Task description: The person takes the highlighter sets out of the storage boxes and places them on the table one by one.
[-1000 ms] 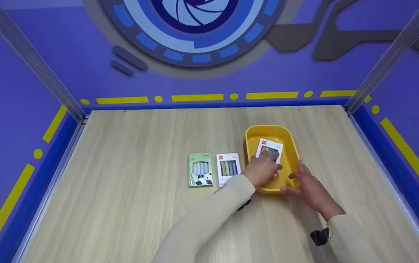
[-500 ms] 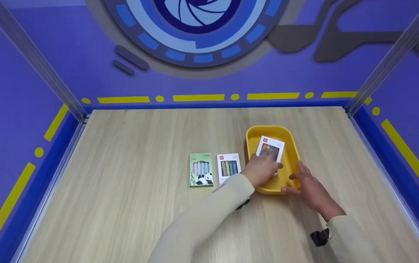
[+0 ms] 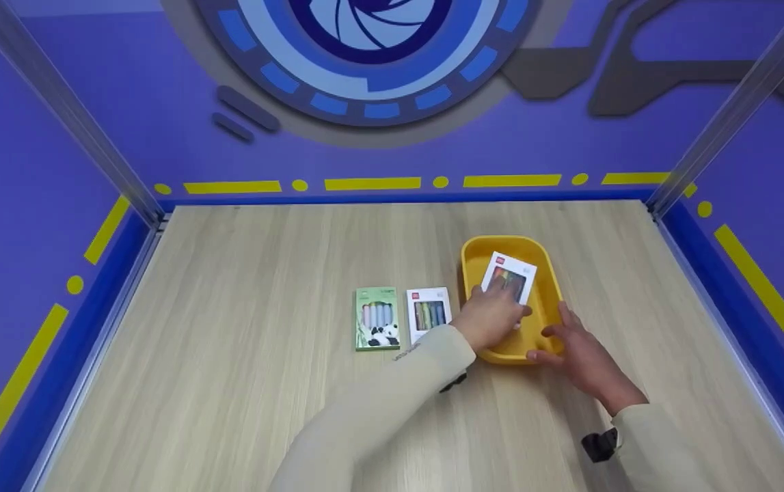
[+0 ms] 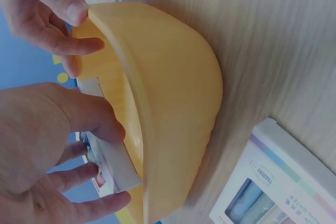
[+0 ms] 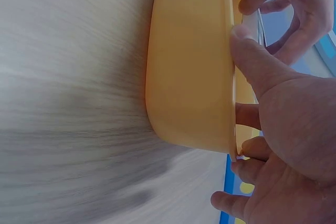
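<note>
Over a yellow plastic bin (image 3: 547, 270), my left hand (image 3: 491, 318) pinches a white windowed box of highlighters (image 3: 515, 262). In the left wrist view the thumb lies on one side of this box (image 4: 118, 163) and the fingers on the other. The box leans inside the bin, its near part hidden behind the hand. At the bin's near right corner my right hand (image 3: 586, 355) holds the rim, thumb on the near side and a finger hooked inside. A similar white highlighter box (image 3: 427, 307) lies left of the bin, partly covered by the left sleeve.
A green box of pens with a panda picture (image 3: 377, 319) lies left of the white box on the wooden table (image 3: 262, 307). Blue-purple panels with yellow marks (image 3: 371, 184) and metal corner posts (image 3: 733, 109) enclose the table.
The left hand's white box has shifted slightly toward the far right of the bin and turned a little. The right hand, the bin and the other boxes stay put.
</note>
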### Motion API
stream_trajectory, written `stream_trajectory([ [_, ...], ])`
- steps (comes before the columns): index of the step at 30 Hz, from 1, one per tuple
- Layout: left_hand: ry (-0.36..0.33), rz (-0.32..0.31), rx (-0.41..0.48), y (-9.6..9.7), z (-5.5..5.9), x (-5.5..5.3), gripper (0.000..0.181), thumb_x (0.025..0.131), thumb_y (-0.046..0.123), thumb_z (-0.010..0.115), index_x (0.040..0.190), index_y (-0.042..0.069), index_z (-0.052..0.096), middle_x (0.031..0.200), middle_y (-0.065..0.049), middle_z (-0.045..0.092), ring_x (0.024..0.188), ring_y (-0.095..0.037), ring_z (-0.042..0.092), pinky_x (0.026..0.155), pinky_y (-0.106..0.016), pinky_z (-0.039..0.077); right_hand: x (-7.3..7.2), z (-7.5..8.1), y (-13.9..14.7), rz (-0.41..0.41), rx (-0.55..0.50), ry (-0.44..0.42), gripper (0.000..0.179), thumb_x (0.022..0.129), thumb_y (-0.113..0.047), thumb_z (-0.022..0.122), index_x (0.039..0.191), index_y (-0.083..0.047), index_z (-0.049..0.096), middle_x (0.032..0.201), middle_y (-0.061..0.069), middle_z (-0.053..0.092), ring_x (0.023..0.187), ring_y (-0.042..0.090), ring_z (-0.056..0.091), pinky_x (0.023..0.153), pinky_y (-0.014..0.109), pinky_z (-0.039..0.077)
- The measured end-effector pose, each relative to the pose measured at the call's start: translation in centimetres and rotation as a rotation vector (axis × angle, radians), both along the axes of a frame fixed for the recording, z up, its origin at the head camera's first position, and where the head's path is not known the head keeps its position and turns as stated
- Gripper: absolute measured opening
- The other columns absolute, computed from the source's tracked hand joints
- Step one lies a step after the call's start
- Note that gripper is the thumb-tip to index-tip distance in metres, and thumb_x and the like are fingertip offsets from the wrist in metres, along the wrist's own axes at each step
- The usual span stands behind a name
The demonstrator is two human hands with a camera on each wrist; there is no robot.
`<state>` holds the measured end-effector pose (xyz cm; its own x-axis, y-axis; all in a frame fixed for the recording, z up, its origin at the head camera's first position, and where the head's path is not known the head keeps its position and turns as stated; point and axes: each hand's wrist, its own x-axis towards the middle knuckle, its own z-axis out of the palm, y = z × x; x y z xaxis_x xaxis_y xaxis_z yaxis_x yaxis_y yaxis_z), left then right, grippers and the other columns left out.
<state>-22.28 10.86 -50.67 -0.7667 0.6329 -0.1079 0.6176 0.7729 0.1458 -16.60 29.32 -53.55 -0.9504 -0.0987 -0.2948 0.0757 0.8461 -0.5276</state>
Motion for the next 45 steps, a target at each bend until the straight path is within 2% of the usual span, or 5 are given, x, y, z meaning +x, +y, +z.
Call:
stream_trajectory([
  [18, 0.038, 0.007, -0.042, -1.1, 0.5, 0.2, 0.042, 0.097, 0.028, 0.057, 0.136, 0.041, 0.052, 0.157, 0.002, 0.031, 0.146, -0.025, 0.028, 0.114, -0.049, 0.035, 0.3, -0.1, -0.2, -0.024, -0.025, -0.002, 0.066, 0.085, -0.046, 0.069, 0.129, 0.000, 0.053, 0.163, 0.018, -0.008, 0.144, 0.048, 0.016, 0.112, 0.059, 0.029],
  [29, -0.014, 0.013, -0.021, -2.0, 0.3, -0.2, 0.042, 0.098, 0.025, 0.055, 0.137, 0.039, 0.052, 0.159, 0.001, 0.029, 0.149, -0.026, 0.023, 0.115, -0.053, 0.032, 0.2, 0.4, 0.1, 0.008, 0.003, 0.029, 0.088, 0.078, -0.064, 0.066, 0.138, -0.002, 0.047, 0.162, 0.021, 0.002, 0.138, 0.046, 0.027, 0.110, 0.061, 0.032],
  [38, -0.009, 0.002, -0.006, -3.1, 0.2, -0.2, 0.042, 0.099, 0.026, 0.053, 0.139, 0.037, 0.050, 0.161, 0.000, 0.025, 0.149, -0.028, 0.021, 0.114, -0.054, 0.033, 0.0, 1.0, -0.2, 0.027, 0.052, 0.064, 0.089, 0.079, -0.064, 0.064, 0.140, -0.003, 0.045, 0.160, 0.022, 0.009, 0.134, 0.044, 0.032, 0.109, 0.060, 0.034],
  [41, -0.020, 0.008, -0.004, -3.3, 0.1, -0.3, 0.042, 0.099, 0.026, 0.053, 0.140, 0.038, 0.050, 0.161, 0.001, 0.024, 0.150, -0.028, 0.019, 0.114, -0.055, 0.033, 0.1, 1.1, -0.3, 0.031, 0.092, 0.075, 0.087, 0.083, -0.064, 0.061, 0.142, -0.003, 0.042, 0.161, 0.022, 0.007, 0.138, 0.047, 0.026, 0.110, 0.064, 0.028],
  [45, -0.040, 0.019, 0.023, -3.9, 0.1, -0.3, 0.042, 0.099, 0.025, 0.053, 0.139, 0.037, 0.050, 0.162, 0.001, 0.022, 0.151, -0.029, 0.016, 0.115, -0.056, 0.030, 0.3, 0.8, -0.8, 0.059, 0.160, 0.121, 0.087, 0.086, -0.063, 0.057, 0.146, -0.004, 0.038, 0.161, 0.022, 0.009, 0.145, 0.047, 0.010, 0.115, 0.066, 0.009],
])
